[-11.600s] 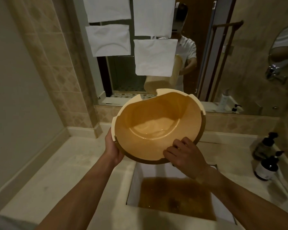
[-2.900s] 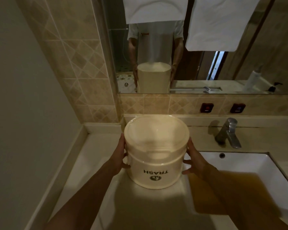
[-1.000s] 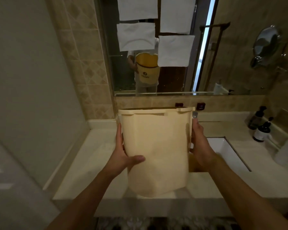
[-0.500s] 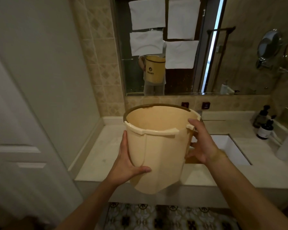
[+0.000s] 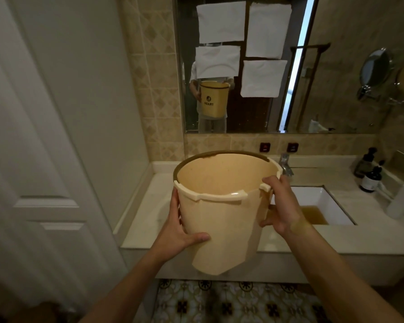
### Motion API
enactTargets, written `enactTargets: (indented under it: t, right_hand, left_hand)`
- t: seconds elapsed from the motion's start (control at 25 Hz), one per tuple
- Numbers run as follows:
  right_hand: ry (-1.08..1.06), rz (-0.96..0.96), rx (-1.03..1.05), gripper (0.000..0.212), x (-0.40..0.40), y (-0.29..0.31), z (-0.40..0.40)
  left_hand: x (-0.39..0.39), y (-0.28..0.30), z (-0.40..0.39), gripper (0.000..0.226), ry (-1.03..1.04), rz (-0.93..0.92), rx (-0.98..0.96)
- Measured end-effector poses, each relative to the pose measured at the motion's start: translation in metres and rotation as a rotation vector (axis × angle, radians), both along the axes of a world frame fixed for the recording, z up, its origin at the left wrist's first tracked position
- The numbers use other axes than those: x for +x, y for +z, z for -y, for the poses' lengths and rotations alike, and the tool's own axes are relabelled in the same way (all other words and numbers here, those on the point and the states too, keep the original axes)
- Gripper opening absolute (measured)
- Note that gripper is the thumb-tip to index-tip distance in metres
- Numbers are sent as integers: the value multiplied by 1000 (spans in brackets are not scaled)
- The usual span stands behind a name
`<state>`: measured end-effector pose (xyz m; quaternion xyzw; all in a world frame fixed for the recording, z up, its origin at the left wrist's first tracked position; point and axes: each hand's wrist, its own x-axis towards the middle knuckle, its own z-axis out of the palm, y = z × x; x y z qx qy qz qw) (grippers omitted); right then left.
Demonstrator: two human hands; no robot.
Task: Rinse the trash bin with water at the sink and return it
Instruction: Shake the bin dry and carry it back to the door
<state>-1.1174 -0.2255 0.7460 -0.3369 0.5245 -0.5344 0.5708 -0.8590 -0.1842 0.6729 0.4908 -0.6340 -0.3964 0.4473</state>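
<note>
Holding the trash bin [image 5: 222, 217] upright in mid-air, you've got it in front of the counter [image 5: 336, 238] edge and above the patterned floor [image 5: 231, 301], with the sink [image 5: 322, 201] off to your right and brownish water pooled in its basin. Your left hand [image 5: 177, 231] is clamped on the bin's left wall, thumb hooked across the front low down and fingers wrapped round the far side; your right hand [image 5: 281, 206] grips the right wall just under the notched rim, thumb below, fingers curled over a rim tab. Both hands closed on the bin, nothing slack. Inside, the bin looks emptied (no standing water that I can make out, though the very bottom is hidden), so my read is that the rinse is over and you're on the return leg. To do it well, keep the mouth level so any leftover drops stay inside instead of landing on the floor tiles, and mind that a wet plastic wall can slide in the palm, so don't loosen that low left thumb. Watch the white door [image 5: 37, 159] close on your left as you turn. In the mirror [image 5: 336, 89] the word TRASH faces away from you; set the bin down with that side outward if that suits its spot.
</note>
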Motion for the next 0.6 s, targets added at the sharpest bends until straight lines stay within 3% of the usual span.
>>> enactTargets:
  t: [0.12, 0.24, 0.36, 0.48, 0.6]
  right_hand:
    - [-65, 52, 30, 41, 13, 4, -9]
    - [-162, 98, 98, 47, 9, 7, -12]
    - [-186, 29, 158, 34, 0, 15, -20]
    - [-112, -90, 145, 36, -9, 15, -31]
    - [-52, -203, 106, 43, -11, 15, -49]
  left_hand:
    - [16, 4, -7, 132, -1, -88, -4]
    - [29, 8, -13, 97, 87, -113, -92]
    - [37, 20, -12, 83, 134, -162, -154]
    - [30, 52, -14, 71, 40, -136, 49]
    - [21, 78, -18, 68, -68, 3, 271]
